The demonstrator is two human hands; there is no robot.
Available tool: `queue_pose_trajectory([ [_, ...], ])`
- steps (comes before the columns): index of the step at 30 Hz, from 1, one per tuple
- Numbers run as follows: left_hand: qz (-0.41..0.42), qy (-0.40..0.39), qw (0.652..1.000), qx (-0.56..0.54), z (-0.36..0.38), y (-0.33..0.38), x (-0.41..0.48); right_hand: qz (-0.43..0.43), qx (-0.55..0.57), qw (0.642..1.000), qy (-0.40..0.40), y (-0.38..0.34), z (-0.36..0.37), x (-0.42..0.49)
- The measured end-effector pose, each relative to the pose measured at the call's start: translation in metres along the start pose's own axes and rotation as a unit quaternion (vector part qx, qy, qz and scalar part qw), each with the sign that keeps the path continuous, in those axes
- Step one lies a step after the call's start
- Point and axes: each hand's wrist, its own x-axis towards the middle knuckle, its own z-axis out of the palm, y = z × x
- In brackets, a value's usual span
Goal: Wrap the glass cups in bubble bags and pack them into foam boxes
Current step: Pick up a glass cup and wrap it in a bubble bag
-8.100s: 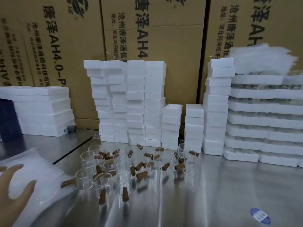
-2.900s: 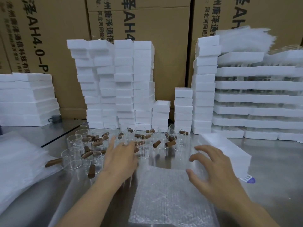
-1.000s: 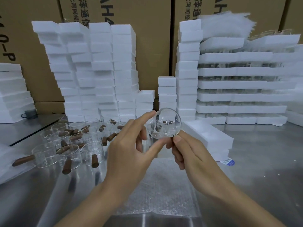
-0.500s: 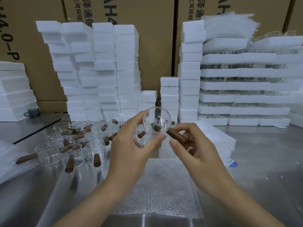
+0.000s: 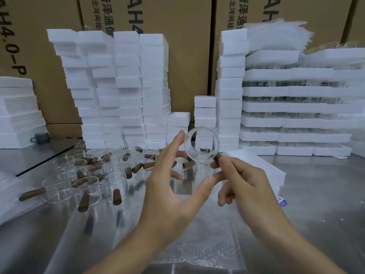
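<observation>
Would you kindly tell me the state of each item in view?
Clear glass cup with brown wooden handle: held aloft, tipped sideways, unwrapped.
Right hand: pinching the cup's handle.
Left hand: open beside the rim.
Clear bubble bag: lying flat, empty.
Other glass cups: upright, unwrapped.

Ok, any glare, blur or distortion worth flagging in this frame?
Head view: wide-angle lens bows the foam stacks at the frame edges; steel table carries streaky reflections of the cup handles; the glass cup in the right hand is faint against white foam.
</observation>
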Motion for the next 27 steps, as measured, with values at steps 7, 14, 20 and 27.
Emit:
queue_pose_trajectory([
  [7,0.031,-0.016,0.999,0.027,-0.002,-0.002,0.000,0.052,0.073,0.996,-0.029,0.001,0.002,0.000],
  [14,0.020,-0.018,1.000,0.011,0.001,-0.004,-0.001,0.030,0.042,0.998,-0.025,0.007,0.000,0.001],
  [20,-0.091,-0.012,0.993,-0.077,-0.002,-0.002,0.009,-0.137,-0.227,0.963,0.056,0.020,-0.015,0.005],
  [27,-0.285,-0.015,0.933,-0.220,0.003,-0.003,0.011,-0.119,-0.160,0.979,0.051,0.020,-0.014,0.004],
])
